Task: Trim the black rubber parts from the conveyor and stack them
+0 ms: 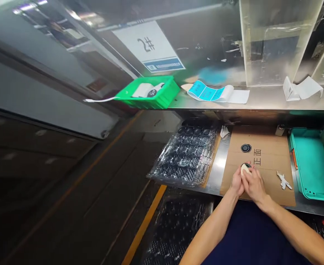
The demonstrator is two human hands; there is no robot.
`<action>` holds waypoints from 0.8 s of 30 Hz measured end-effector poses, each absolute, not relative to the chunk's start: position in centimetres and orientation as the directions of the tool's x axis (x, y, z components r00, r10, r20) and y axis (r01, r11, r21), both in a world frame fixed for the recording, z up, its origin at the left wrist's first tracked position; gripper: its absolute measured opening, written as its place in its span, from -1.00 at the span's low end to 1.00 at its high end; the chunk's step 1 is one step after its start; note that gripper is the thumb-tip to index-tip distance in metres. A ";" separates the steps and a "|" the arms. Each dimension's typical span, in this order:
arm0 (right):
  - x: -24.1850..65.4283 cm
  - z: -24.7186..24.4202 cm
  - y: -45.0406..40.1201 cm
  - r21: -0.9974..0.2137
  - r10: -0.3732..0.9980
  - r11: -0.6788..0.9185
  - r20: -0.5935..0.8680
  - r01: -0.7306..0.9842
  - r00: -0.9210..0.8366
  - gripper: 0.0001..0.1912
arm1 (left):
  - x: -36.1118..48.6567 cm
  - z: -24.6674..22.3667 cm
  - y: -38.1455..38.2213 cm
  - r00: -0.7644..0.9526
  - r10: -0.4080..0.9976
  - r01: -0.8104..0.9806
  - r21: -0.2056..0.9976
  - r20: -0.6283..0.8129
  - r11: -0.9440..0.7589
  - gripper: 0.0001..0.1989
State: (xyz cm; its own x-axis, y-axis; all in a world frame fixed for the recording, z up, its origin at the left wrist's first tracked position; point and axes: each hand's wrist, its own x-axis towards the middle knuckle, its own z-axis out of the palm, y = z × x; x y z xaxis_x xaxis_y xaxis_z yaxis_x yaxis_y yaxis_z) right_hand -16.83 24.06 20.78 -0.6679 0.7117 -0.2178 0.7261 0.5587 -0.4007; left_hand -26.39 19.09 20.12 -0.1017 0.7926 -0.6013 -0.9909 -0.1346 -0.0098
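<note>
My left hand (237, 183) and my right hand (254, 185) meet over a small round object (245, 169), dark on top with a pale cream side, and both hands hold it. Their fingers hide part of it. They rest over a brown cardboard sheet (269, 154) printed with the characters 正面. A similar round dark disc (246, 148) lies on the cardboard just beyond my hands. A crumpled white glove (284, 180) lies to the right of my right hand.
Left of the cardboard stands a clear plastic tray stack (185, 156) holding round black items. To the right is a teal plastic tray (311, 165). A green bin (148, 92) and a blue label roll (208, 92) sit on the steel shelf (261, 99) above.
</note>
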 end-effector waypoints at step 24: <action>-10.2 20.4 27.5 -0.675 0.646 -0.004 -0.565 0.738 -0.513 -0.16 | -23.7 18.7 22.0 -0.044 0.797 -0.994 0.109 -0.603 0.027 -0.57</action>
State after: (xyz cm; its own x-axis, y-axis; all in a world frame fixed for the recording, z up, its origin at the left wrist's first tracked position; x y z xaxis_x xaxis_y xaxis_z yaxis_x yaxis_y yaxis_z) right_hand -10.20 27.48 20.41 -0.5135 0.6457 -0.5652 0.7378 -0.0041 -0.6750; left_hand -23.75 22.03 18.70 -0.0440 0.7968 -0.6027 -0.9937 0.0272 0.1085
